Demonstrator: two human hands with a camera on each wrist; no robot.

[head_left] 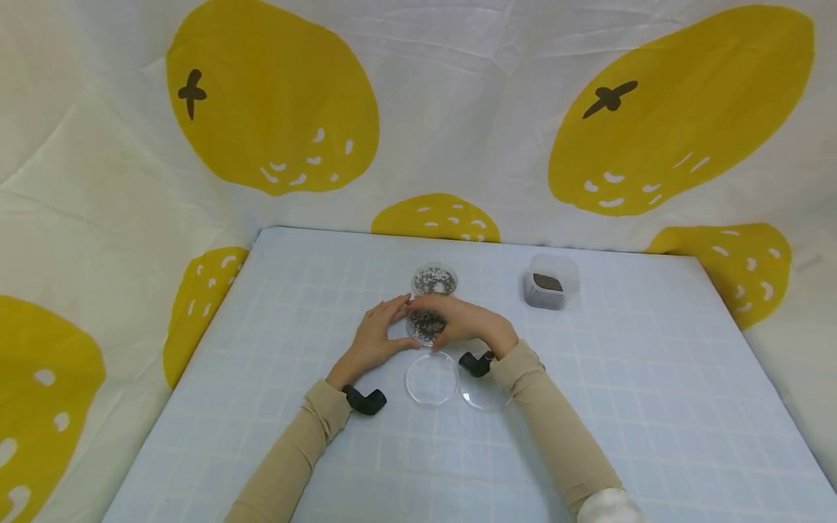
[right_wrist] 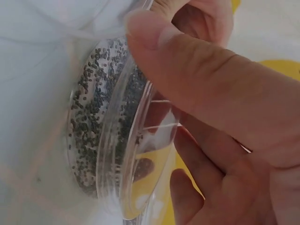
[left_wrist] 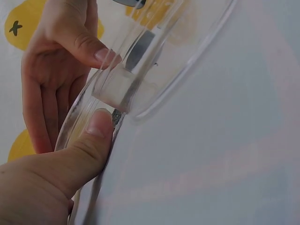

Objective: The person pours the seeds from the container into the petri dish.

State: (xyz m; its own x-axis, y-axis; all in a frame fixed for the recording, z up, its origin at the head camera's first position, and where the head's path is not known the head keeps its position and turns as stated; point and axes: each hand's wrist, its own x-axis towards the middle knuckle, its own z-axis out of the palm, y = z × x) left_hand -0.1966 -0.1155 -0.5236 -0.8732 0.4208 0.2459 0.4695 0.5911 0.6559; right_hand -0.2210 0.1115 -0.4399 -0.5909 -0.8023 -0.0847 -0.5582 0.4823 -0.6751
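Both hands are around a clear petri dish (head_left: 425, 327) with small dark granules, mid-table in the head view. My left hand (head_left: 374, 335) grips its left side, the thumb (left_wrist: 96, 133) along the rim in the left wrist view. From the right, my right hand (head_left: 472, 319) holds the same dish, its thumb (right_wrist: 154, 49) over the near edge and fingers at the far side. A clear round lid (right_wrist: 145, 187) sits over the granules (right_wrist: 89, 136) in the right wrist view. Just behind stands a second dish (head_left: 434, 280) with dark and pale bits.
Toward the body lie two clear round pieces, one clear disc (head_left: 431, 403) and another disc (head_left: 482, 403) partly under the right forearm. A small square plastic tub (head_left: 544, 296) with dark granules stands at the back right. A patterned cloth (head_left: 458, 145) hangs behind the table.
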